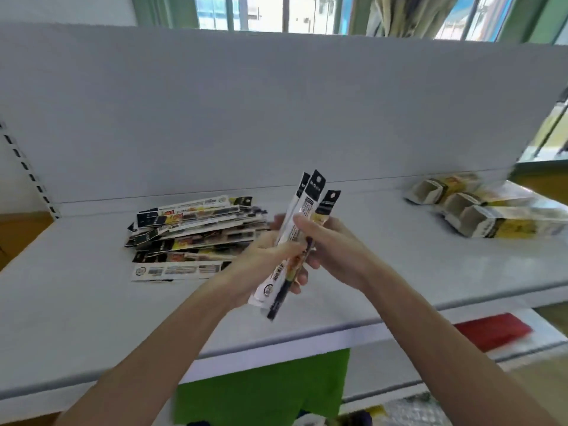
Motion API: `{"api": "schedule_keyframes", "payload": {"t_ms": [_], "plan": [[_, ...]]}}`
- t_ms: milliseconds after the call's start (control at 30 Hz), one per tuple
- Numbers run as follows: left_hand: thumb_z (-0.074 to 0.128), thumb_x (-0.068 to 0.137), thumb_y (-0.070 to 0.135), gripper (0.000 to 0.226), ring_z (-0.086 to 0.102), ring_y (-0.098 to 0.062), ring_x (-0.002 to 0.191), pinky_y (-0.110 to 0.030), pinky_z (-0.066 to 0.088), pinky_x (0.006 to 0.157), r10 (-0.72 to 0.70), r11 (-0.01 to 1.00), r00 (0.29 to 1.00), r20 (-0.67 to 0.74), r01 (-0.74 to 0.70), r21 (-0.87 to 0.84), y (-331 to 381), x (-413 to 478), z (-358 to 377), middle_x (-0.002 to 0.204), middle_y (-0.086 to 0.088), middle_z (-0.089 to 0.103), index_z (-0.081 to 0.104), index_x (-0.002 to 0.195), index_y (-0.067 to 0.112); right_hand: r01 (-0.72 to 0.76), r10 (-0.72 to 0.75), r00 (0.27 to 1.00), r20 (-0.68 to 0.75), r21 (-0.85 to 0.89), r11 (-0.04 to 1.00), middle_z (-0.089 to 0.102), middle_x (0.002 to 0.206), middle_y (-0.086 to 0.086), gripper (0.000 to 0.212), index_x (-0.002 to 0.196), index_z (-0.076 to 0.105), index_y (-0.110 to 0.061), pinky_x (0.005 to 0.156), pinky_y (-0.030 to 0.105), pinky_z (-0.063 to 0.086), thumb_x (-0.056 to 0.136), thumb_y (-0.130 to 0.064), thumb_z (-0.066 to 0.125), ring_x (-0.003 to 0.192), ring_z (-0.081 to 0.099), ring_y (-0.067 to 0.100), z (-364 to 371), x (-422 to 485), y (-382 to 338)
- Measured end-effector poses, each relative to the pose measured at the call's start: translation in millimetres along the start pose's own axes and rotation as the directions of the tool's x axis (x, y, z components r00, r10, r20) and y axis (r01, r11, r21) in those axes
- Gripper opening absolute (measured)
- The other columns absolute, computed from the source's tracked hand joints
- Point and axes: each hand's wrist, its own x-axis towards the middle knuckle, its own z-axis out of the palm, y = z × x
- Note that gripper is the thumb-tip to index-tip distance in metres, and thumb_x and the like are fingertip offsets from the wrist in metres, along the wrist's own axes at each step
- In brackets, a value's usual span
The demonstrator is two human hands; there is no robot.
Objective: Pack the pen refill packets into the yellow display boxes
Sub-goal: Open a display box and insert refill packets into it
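Above the middle of the white shelf, both my hands hold a small bunch of pen refill packets, long white sleeves with black tops, standing nearly upright. My left hand grips the bunch from the left and below. My right hand wraps its fingers round the bunch from the right. A loose pile of more refill packets lies flat on the shelf to the left of my hands. Three yellow display boxes lie on their sides at the back right, open ends facing left.
A white back panel rises behind the shelf, with windows above it. A slotted upright stands at the far left. Below the shelf edge are a lower shelf with a red flat item and something green.
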Motion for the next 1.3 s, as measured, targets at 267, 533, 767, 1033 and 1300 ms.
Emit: {"api": "schedule_keyframes", "payload": {"t_ms": [267, 533, 767, 1033, 1300], "plan": [[0.051, 0.093, 0.022, 0.010, 0.066, -0.017, 0.067, -0.034, 0.055, 0.075, -0.182, 0.933, 0.964, 0.194, 0.108, 0.343, -21.9, 89.9, 120.9, 0.073, -0.001, 0.068, 0.057, 0.089, 0.014, 0.101, 0.012, 0.914, -0.405, 0.256, 0.961, 0.069, 0.082, 0.014, 0.020, 0.096, 0.053, -0.003, 0.080, 0.043, 0.055, 0.095, -0.021, 0.046, 0.079, 0.068, 0.029, -137.1, -49.6, -11.3], [0.060, 0.086, 0.033, 0.010, 0.057, 0.000, 0.072, -0.017, 0.046, 0.063, 0.208, 0.716, 0.975, -0.083, -0.094, 0.692, -49.6, 198.4, 245.6, 0.083, 0.012, 0.061, 0.059, 0.090, 0.024, 0.047, -0.197, 0.794, -0.576, -0.266, 0.963, 0.044, 0.052, 0.001, 0.026, 0.078, 0.053, -0.011, 0.043, 0.022, 0.032, 0.096, -0.029, 0.047, 0.040, 0.038, 0.010, -331.8, -100.0, -57.1], [0.056, 0.088, 0.037, 0.043, 0.063, -0.016, 0.083, -0.030, 0.051, 0.073, 0.231, 0.587, 0.946, -0.227, 0.051, 0.808, -52.8, 245.9, 311.7, 0.097, 0.004, 0.065, 0.045, 0.129, 0.028, -0.185, -0.082, 0.975, -0.204, -0.963, 0.196, 0.060, 0.093, 0.000, 0.038, 0.097, 0.059, -0.015, 0.067, 0.033, 0.041, 0.076, -0.044, 0.071, 0.084, 0.055, 0.020, -440.1, -81.6, -26.7], [0.056, 0.090, 0.030, 0.034, 0.063, -0.017, 0.084, -0.026, 0.049, 0.066, 0.234, 0.872, 0.856, -0.461, 0.024, 0.488, -41.9, 253.2, 328.5, 0.103, 0.002, 0.062, 0.045, 0.121, 0.023, -0.140, -0.181, 0.966, -0.183, -0.964, 0.225, 0.057, 0.096, 0.000, 0.050, 0.102, 0.060, -0.019, 0.071, 0.031, 0.040, 0.066, -0.051, 0.075, 0.092, 0.053, 0.020, -457.3, -74.6, -3.0], [0.062, 0.086, 0.030, 0.038, 0.063, -0.003, 0.077, -0.026, 0.053, 0.064, 0.464, 0.875, 0.738, -0.489, -0.293, 0.386, 4.1, 259.3, 347.2, 0.088, 0.021, 0.054, 0.033, 0.109, 0.028, 0.081, -0.213, 0.969, -0.122, -0.660, 0.747, 0.059, 0.076, -0.008, 0.048, 0.101, 0.059, -0.017, 0.052, 0.019, 0.048, 0.069, -0.052, 0.066, 0.062, 0.060, 0.007, -421.4, -106.5, -30.7]]}}
